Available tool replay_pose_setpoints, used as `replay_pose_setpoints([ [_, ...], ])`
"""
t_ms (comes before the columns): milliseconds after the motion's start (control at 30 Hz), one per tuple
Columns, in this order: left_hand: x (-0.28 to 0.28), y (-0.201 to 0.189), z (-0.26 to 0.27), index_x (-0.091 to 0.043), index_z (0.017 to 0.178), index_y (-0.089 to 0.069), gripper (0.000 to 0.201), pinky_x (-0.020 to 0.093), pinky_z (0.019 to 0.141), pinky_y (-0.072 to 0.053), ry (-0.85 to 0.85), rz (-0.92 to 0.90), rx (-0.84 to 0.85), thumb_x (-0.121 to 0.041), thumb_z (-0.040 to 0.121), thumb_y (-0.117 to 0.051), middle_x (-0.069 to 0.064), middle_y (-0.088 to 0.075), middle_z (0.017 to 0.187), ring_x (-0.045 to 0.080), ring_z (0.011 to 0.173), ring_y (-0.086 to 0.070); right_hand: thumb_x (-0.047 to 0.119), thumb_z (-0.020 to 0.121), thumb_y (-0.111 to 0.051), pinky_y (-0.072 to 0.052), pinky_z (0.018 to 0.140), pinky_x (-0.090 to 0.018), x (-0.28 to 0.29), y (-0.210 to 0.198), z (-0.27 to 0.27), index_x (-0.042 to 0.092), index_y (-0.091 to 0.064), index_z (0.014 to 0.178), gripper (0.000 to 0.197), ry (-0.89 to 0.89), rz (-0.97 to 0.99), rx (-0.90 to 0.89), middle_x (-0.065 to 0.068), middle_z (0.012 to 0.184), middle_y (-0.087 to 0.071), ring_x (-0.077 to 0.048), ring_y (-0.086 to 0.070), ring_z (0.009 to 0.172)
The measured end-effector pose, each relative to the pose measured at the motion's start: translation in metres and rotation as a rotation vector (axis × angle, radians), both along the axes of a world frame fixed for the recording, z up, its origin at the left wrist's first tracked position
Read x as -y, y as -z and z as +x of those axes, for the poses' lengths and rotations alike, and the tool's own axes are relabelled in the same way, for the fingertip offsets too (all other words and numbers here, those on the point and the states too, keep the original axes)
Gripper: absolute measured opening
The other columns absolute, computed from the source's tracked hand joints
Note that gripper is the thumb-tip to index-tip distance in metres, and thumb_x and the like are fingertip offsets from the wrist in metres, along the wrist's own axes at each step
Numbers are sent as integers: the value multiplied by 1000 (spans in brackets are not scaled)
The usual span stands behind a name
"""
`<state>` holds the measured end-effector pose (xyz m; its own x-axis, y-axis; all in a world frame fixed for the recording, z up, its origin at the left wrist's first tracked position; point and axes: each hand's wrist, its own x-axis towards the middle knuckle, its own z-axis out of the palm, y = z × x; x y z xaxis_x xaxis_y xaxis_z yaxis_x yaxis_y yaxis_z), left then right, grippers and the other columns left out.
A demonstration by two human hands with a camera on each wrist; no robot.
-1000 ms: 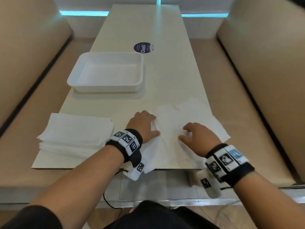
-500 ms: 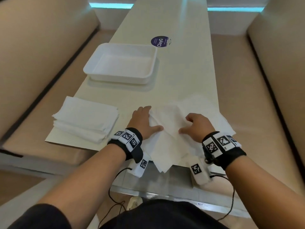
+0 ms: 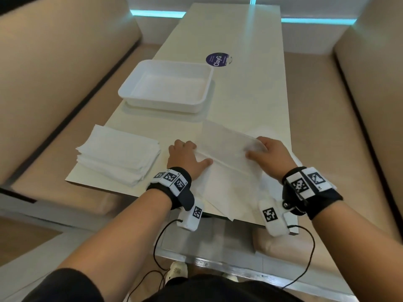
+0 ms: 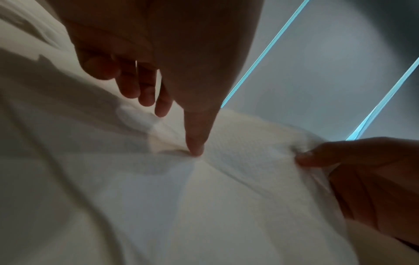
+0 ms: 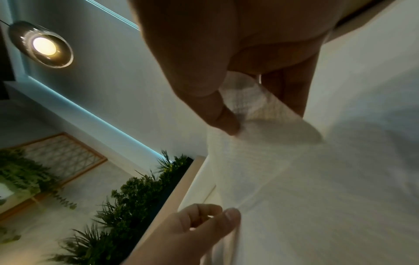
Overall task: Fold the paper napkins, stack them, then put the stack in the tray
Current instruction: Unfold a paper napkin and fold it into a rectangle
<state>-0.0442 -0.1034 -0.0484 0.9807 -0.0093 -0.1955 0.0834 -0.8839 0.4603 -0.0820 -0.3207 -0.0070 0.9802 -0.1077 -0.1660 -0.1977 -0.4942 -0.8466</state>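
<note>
Napkin (image 3: 226, 153) lies unfolded on the bench (image 3: 246, 88) near edge, its crease running left-right between both hands: left hand (image 3: 185, 159) pinches its left end, right hand (image 3: 269, 155) pinches the right, with the folded stack (image 3: 117, 153) nearer the left hand.

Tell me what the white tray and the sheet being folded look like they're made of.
The white rectangular tray looks like smooth moulded plastic, with rounded corners and a faint sheen. The thin white sheet looks like soft embossed tissue paper: light shows through its lifted flap, and a dimpled texture shows in the wrist views.
</note>
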Motion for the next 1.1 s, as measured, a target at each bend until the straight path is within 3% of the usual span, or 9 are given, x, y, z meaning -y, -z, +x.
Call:
replay_pose_setpoints([
  [167, -10, -10, -1, -20, 133, -33, 77, 34, 100, -39, 11, -454, -63, -42, 75, -79, 2, -50, 132, 17, 122, -44, 12, 67, -63, -53, 75, -37, 1, -21, 8, 16, -72, 84, 19, 49, 365, 5, -7, 83, -71, -21, -65, 77],
  [400, -18, -25, 2, -29, 136, -35, 75, 21, 80, -43, 45, -809, -102, -25, 76, -80, 0, -62, 108, 16, 98, -60, 19, 67, -65, -48, 70, -32, 4, -30, 12, 26, -66, 85, 19, 102, 396, -3, 3, 80, -66, -16, -60, 70],
  [567, -26, -30, 5, -27, 127, -50, 56, 10, 84, -40, 43, -864, 11, -21, 79, -78, -4, -60, 108, -3, 104, -55, 36, 77, -76, -50, 84, -34, 12, -23, -3, 24, -33, 142, 79, 279, 437, -74, 6, 116, -56, -8, -59, 102],
  [667, -33, -30, 5, -26, 127, -50, 56, 6, 80, -40, 51, -868, 62, -17, 80, -77, -9, -60, 120, -8, 111, -52, 46, 52, -90, -52, 90, -49, 18, -21, -18, 47, -15, 144, 119, 215, 457, -74, -2, 138, -47, -17, -52, 122],
  [800, -38, -32, 3, -28, 128, -50, 57, 11, 83, -42, 101, -827, 112, -17, 80, -77, -16, -56, 130, -9, 120, -48, 54, 30, -93, -46, 99, -52, 13, -22, -31, 62, -9, 138, 138, 109, 268, -15, 1, 157, -21, -21, -36, 137],
  [867, -40, -36, 2, -32, 127, -54, 53, 12, 81, -47, 111, -832, 114, -17, 81, -76, -18, -57, 128, -7, 106, -57, 53, 30, -93, -39, 107, -52, 7, -22, -36, 66, -5, 135, 137, 61, 179, -27, -1, 159, -15, -25, -35, 138],
  [967, -44, -41, 2, -37, 121, -60, 45, 34, 80, -54, 142, -846, 83, -18, 83, -74, 3, -70, 103, 20, 73, -58, 36, 44, -94, -38, 107, -40, 0, -17, -45, 60, -20, 135, 119, -33, -5, -41, 1, 151, -26, -19, -35, 135],
  [1033, -46, -44, 2, -32, 117, -65, 38, 42, 83, -53, 183, -806, 99, -16, 84, -73, 3, -70, 89, 32, 73, -55, 28, 53, -92, -43, 98, -31, -3, -14, -47, 53, -42, 124, 91, -96, -100, -43, 6, 138, -39, -16, -46, 122],
  [1100, -48, -46, 1, -25, 115, -67, 33, 42, 92, -53, 213, -792, 103, -12, 85, -71, -8, -72, 102, 31, 89, -63, 21, 60, -87, -51, 89, -36, -4, -12, -49, 47, -57, 107, 61, -138, -85, -54, 7, 127, -49, -22, -60, 98],
])
